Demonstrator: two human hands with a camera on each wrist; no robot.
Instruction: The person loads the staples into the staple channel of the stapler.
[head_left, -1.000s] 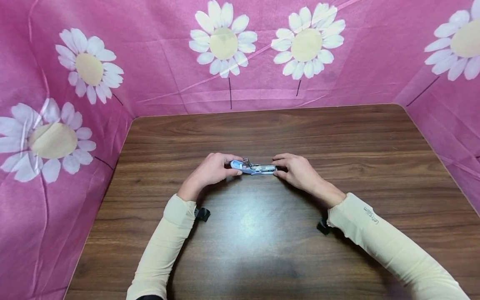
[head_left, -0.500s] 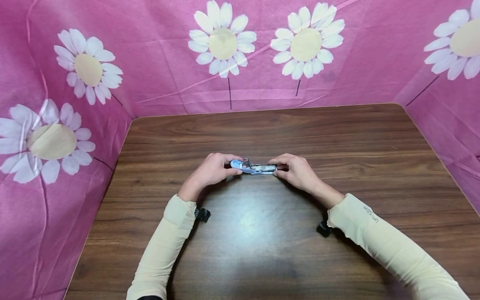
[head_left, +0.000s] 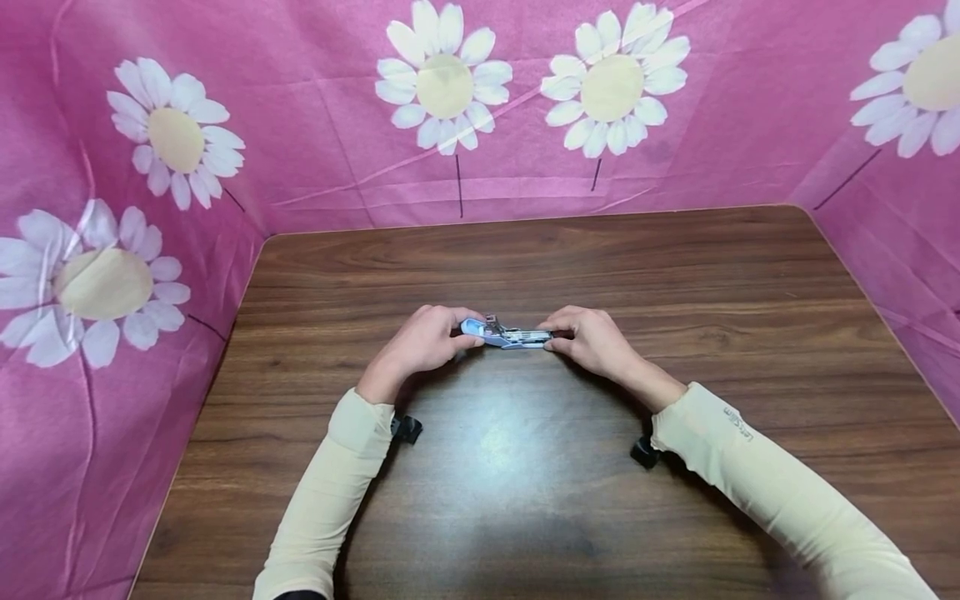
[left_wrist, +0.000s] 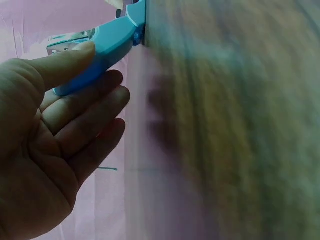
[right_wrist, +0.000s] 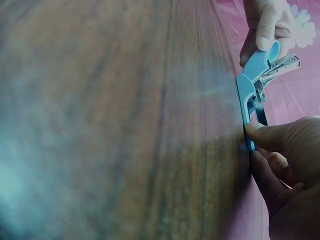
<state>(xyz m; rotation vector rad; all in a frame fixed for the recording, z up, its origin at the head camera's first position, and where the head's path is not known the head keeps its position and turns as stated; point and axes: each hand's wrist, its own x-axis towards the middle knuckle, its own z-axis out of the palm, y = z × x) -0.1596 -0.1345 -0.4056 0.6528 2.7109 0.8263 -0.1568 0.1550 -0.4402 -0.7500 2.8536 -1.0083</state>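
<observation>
A light blue stapler [head_left: 493, 338] lies spread open on the table, its metal staple channel exposed. My left hand [head_left: 423, 337] pinches the raised cover end between thumb and fingers. In the left wrist view, the thumb presses on the blue cover [left_wrist: 112, 45] while the other fingers extend beneath and beside it. The right hand [head_left: 596, 343] grips the far end of the base, seen low against the tabletop in the right wrist view, thumb and fingertips on the blue base [right_wrist: 245, 102]. A metal part [right_wrist: 282, 67] sticks out from the cover.
The brown wood-grain table [head_left: 525, 500] has a back edge against a pink flowered cloth [head_left: 322, 117], which also rises at both sides. Black wrist mounts [head_left: 408, 429] sit below the cream sleeves [head_left: 330, 483].
The right hand has shifted slightly left along the stapler's base end, its fingers closer around it. The left hand and the stapler stay almost where they were.
</observation>
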